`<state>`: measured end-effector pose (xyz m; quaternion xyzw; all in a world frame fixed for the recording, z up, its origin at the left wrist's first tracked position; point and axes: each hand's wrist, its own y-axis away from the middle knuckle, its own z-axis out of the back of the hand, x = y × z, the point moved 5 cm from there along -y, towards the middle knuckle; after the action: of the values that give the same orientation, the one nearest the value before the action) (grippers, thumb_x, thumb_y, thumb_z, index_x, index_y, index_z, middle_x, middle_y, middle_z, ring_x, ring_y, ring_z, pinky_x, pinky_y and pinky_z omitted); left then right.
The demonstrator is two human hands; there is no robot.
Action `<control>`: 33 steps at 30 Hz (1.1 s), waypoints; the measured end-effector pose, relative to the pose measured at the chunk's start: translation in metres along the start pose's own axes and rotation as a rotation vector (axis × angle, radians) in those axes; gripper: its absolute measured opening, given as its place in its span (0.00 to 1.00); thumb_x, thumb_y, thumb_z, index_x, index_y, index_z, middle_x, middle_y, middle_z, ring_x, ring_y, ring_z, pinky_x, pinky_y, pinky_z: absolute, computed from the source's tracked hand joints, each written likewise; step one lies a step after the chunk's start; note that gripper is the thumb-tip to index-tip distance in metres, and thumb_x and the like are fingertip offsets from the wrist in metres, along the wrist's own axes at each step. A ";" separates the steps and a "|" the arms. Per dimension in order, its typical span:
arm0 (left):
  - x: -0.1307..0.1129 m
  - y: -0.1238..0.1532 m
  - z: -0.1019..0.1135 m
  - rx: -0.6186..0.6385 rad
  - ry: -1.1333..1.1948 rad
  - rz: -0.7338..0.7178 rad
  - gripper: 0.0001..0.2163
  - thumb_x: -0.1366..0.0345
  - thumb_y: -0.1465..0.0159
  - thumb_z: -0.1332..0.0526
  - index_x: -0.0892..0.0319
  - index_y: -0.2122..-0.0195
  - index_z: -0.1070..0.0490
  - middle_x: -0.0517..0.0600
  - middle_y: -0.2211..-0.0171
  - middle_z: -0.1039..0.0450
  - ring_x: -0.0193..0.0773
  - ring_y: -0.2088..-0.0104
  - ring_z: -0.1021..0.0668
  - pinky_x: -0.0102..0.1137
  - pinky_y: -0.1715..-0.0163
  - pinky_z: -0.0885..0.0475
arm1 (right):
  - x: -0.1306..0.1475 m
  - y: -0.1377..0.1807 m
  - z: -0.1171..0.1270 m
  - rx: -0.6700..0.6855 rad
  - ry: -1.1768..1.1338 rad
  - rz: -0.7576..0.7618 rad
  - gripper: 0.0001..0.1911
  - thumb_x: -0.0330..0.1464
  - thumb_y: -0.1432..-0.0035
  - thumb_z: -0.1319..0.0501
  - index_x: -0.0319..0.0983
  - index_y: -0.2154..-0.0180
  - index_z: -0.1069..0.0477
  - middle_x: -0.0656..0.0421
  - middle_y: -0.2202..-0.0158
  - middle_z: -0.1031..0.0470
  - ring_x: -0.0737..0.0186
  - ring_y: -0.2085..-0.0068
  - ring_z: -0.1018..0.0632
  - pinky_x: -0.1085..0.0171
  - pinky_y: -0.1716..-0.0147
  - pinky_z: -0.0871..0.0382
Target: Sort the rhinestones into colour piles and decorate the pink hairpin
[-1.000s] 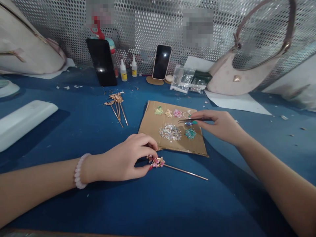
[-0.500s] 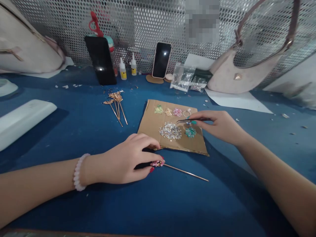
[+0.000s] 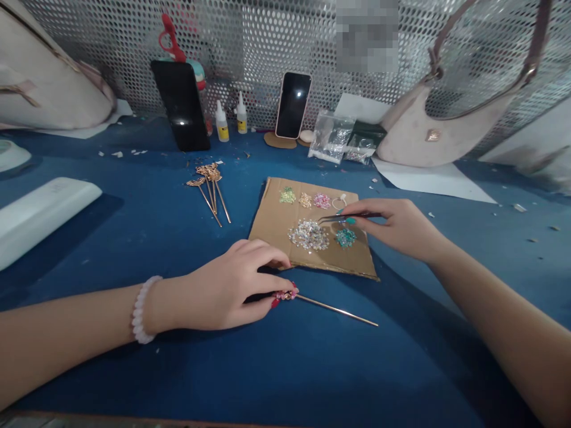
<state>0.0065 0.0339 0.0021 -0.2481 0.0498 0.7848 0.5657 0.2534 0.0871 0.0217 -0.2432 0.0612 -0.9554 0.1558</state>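
Note:
My left hand (image 3: 232,285) is closed on the decorated head of a gold hair stick (image 3: 332,308) that lies on the blue table, its pin pointing right. My right hand (image 3: 397,226) pinches black tweezers (image 3: 343,217), tips pointing left over a cardboard sheet (image 3: 272,229). On the cardboard lie small heaps of rhinestones: a large silvery heap (image 3: 307,235), a teal heap (image 3: 345,238), and green, gold and pink heaps (image 3: 305,199) along the far edge. The tweezer tips hover just above the right side of the silvery heap.
Several plain gold hair sticks (image 3: 210,187) lie left of the cardboard. Two phones (image 3: 293,105) and two glue bottles (image 3: 232,122) stand against the perforated metal wall. Plastic bags (image 3: 341,139), a pale handbag (image 3: 428,139) and white paper (image 3: 435,181) are at the right; a white case (image 3: 40,214) at the left.
My left hand rolled the hair stick's decorated head under its fingers, hiding more of it. The tweezers in my right hand shifted slightly left toward the silvery heap.

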 end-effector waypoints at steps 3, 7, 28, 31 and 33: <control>0.000 0.000 0.001 -0.008 0.007 0.007 0.13 0.69 0.33 0.47 0.55 0.49 0.31 0.56 0.49 0.34 0.44 0.50 0.32 0.41 0.49 0.38 | 0.000 0.000 -0.001 0.004 -0.003 0.003 0.12 0.36 0.45 0.44 0.43 0.62 0.23 0.58 0.62 0.20 0.56 0.62 0.21 0.61 0.69 0.27; 0.001 -0.001 0.001 -0.007 0.019 0.026 0.13 0.70 0.34 0.46 0.55 0.50 0.31 0.55 0.50 0.34 0.44 0.50 0.32 0.40 0.49 0.38 | 0.001 0.000 -0.001 0.009 -0.008 0.010 0.12 0.36 0.45 0.44 0.43 0.62 0.23 0.58 0.62 0.20 0.57 0.62 0.21 0.61 0.68 0.28; 0.010 0.000 0.000 0.042 0.078 0.003 0.16 0.77 0.33 0.53 0.59 0.49 0.34 0.56 0.49 0.34 0.44 0.49 0.33 0.39 0.50 0.36 | -0.008 -0.003 0.008 -0.114 0.002 0.072 0.16 0.30 0.43 0.51 0.44 0.58 0.28 0.56 0.64 0.27 0.59 0.66 0.26 0.56 0.63 0.31; 0.007 0.001 0.004 0.011 0.071 0.001 0.17 0.77 0.34 0.53 0.57 0.49 0.34 0.56 0.49 0.35 0.43 0.49 0.33 0.38 0.50 0.36 | -0.007 -0.003 0.008 -0.137 0.020 0.065 0.16 0.28 0.44 0.52 0.44 0.60 0.28 0.57 0.68 0.31 0.59 0.67 0.28 0.57 0.63 0.32; 0.002 0.003 0.007 -0.021 0.028 -0.027 0.15 0.76 0.34 0.51 0.56 0.50 0.33 0.55 0.54 0.33 0.42 0.53 0.30 0.36 0.54 0.34 | -0.006 -0.003 0.009 -0.149 0.010 0.028 0.16 0.28 0.45 0.51 0.44 0.61 0.28 0.57 0.69 0.31 0.59 0.67 0.28 0.57 0.64 0.33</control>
<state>0.0012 0.0371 0.0065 -0.2656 0.0462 0.7741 0.5727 0.2623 0.0916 0.0272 -0.2486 0.1363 -0.9471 0.1505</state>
